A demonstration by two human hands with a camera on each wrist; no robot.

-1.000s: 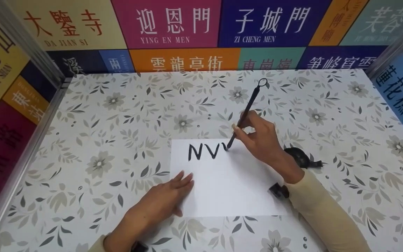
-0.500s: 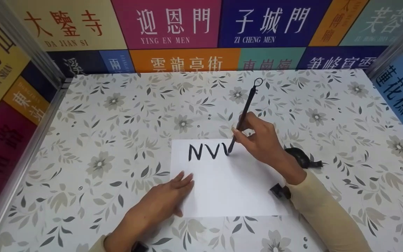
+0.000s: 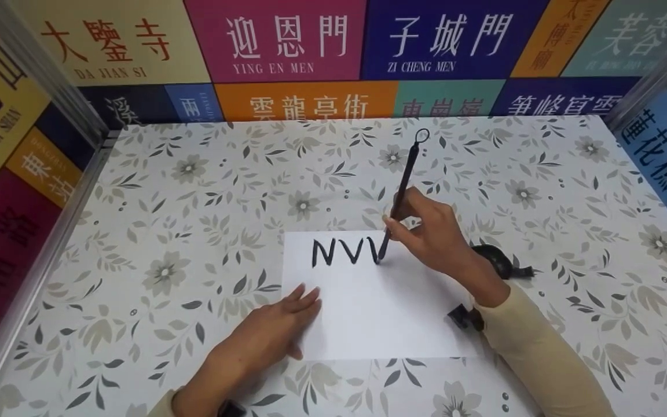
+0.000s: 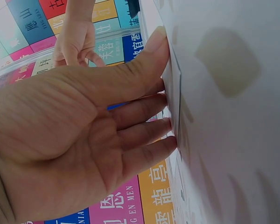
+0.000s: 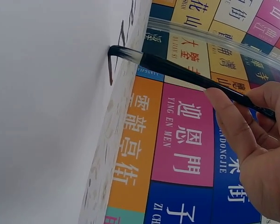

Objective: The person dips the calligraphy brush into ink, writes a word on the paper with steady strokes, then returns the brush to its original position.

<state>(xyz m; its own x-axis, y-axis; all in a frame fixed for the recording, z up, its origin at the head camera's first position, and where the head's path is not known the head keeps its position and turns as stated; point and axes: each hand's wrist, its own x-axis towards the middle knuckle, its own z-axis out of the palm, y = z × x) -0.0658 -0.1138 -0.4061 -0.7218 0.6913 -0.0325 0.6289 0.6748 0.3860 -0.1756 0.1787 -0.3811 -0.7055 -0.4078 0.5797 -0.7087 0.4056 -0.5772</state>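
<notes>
A white sheet of paper (image 3: 368, 313) lies on the table, with black letters (image 3: 323, 252) reading N, V and a slanting stroke along its upper part. My right hand (image 3: 433, 231) pinches a dark calligraphy brush (image 3: 406, 176) between thumb and fingers, its looped end up. In the right wrist view the inked bristles (image 5: 123, 53) touch the paper at the foot of the newest stroke. My left hand (image 3: 270, 330) rests on the paper's left edge with its fingers extended. The left wrist view shows its fingertips (image 4: 168, 125) pressing on the sheet.
A round black object with a spout-like end (image 3: 495, 262) sits behind my right wrist, partly hidden. The table (image 3: 107, 231) wears a floral cover. Panels (image 3: 290, 40) with coloured lettering stand along the back and sides.
The brush tip has drawn down and slightly right, lengthening the third letter's slanting stroke. The brush's top end has swung left. My left hand has stayed in place.
</notes>
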